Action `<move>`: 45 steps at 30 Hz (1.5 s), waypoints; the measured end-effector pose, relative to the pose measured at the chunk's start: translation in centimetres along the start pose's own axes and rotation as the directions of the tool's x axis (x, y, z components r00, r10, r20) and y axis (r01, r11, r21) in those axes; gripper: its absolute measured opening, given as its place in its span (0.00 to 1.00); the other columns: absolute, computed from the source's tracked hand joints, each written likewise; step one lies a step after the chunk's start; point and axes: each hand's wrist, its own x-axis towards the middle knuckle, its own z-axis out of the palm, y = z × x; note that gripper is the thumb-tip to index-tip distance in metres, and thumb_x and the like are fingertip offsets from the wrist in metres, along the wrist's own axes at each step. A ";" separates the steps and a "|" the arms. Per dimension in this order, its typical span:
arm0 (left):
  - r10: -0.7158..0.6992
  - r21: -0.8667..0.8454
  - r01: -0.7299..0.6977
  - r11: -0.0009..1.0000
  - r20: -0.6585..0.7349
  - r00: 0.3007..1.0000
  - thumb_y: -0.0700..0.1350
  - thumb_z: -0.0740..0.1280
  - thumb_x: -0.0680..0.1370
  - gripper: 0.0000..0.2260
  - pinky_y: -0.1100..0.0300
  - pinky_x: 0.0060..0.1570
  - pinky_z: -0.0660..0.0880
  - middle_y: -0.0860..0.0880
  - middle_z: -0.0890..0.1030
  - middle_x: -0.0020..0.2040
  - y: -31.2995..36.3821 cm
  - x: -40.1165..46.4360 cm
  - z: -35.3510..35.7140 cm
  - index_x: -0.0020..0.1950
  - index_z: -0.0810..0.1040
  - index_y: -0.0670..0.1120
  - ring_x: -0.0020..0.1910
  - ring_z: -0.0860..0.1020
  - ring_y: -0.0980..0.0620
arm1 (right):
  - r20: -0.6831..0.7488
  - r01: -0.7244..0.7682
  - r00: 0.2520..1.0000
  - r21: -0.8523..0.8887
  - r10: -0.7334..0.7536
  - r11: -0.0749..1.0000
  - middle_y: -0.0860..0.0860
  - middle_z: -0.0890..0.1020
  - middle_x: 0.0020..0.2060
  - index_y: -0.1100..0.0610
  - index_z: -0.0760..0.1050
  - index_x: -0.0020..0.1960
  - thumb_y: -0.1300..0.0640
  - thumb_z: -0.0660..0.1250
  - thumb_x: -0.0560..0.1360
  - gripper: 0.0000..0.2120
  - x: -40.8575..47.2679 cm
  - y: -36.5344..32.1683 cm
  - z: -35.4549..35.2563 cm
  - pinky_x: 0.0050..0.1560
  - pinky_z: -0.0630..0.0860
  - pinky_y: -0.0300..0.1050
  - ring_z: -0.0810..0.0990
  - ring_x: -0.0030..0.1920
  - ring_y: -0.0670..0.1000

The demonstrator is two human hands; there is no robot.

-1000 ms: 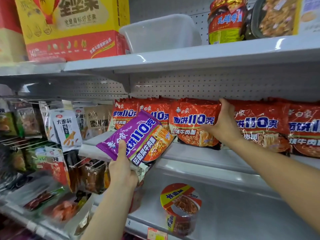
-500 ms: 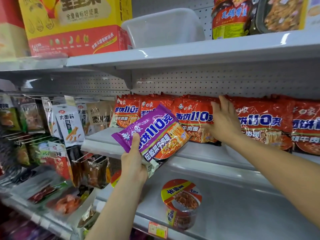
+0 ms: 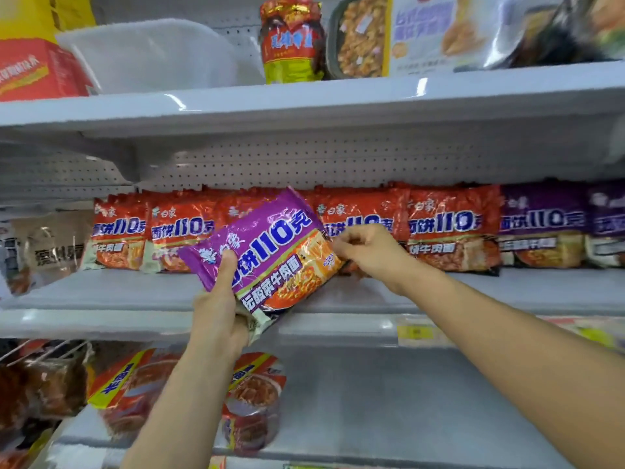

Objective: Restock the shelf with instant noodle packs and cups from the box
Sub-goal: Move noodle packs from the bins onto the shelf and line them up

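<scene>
Raised since a moment ago, the purple noodle pack [image 3: 267, 252] now tilts before the red packs [image 3: 453, 228], left hand [image 3: 220, 306] gripping its lower corner, right hand [image 3: 368, 252] pinching its right edge. Light, crinkly and probably slippery, with a brittle cake inside, it seems best held by the edges. Below the hands, noodle cups [image 3: 253, 401] stand on the lower shelf [image 3: 422, 418].

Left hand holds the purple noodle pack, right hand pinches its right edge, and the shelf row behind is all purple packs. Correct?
Not quite. The head view shows the left hand gripping the purple plastic noodle pack and the right hand pinching its right edge, but the row behind is mostly red plastic noodle packs; purple shelf packs appear only at the far right.
</scene>
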 end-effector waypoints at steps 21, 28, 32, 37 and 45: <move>-0.114 0.120 0.080 0.990 0.310 0.944 0.48 0.70 0.77 0.12 0.53 0.34 0.82 0.45 0.86 0.43 -13.1 -14.2 25.2 0.56 0.77 0.43 0.39 0.86 0.48 | 0.136 -0.164 0.981 0.214 0.136 0.963 0.51 0.86 0.46 0.57 0.76 0.54 0.54 0.75 0.66 0.19 -10.9 8.5 -29.5 0.48 0.81 0.44 0.85 0.47 0.50; -0.247 0.488 0.027 0.872 0.391 0.887 0.57 0.65 0.79 0.15 0.58 0.42 0.77 0.48 0.83 0.42 -15.7 -14.9 29.1 0.44 0.77 0.45 0.43 0.80 0.51 | -0.058 -0.156 0.979 0.416 0.198 0.896 0.54 0.86 0.41 0.59 0.71 0.52 0.60 0.75 0.66 0.19 -12.0 12.8 -35.3 0.53 0.80 0.51 0.85 0.44 0.53; -0.175 0.603 -0.099 0.792 0.380 0.908 0.35 0.70 0.76 0.08 0.60 0.41 0.81 0.42 0.84 0.49 -17.1 -14.5 29.8 0.55 0.80 0.37 0.43 0.81 0.48 | -0.099 -0.195 0.962 0.397 0.254 0.897 0.55 0.86 0.45 0.61 0.67 0.64 0.53 0.82 0.55 0.42 -11.5 14.2 -37.0 0.67 0.70 0.59 0.82 0.53 0.55; -0.007 0.762 -0.210 0.613 0.270 0.963 0.36 0.73 0.75 0.04 0.51 0.49 0.81 0.45 0.84 0.42 -18.7 -12.6 31.5 0.42 0.80 0.43 0.41 0.82 0.48 | -0.115 -0.191 0.962 0.362 0.247 0.912 0.54 0.85 0.51 0.60 0.70 0.66 0.50 0.84 0.49 0.50 -9.6 15.8 -37.6 0.68 0.69 0.56 0.82 0.55 0.53; 0.221 0.903 -0.329 0.276 0.273 0.936 0.33 0.68 0.74 0.12 0.53 0.40 0.80 0.49 0.79 0.36 -20.1 -11.0 32.8 0.39 0.70 0.47 0.36 0.80 0.50 | -0.189 -0.171 0.961 0.159 0.200 0.972 0.47 0.82 0.45 0.55 0.74 0.57 0.58 0.77 0.69 0.20 -6.9 16.3 -36.8 0.37 0.73 0.37 0.80 0.40 0.44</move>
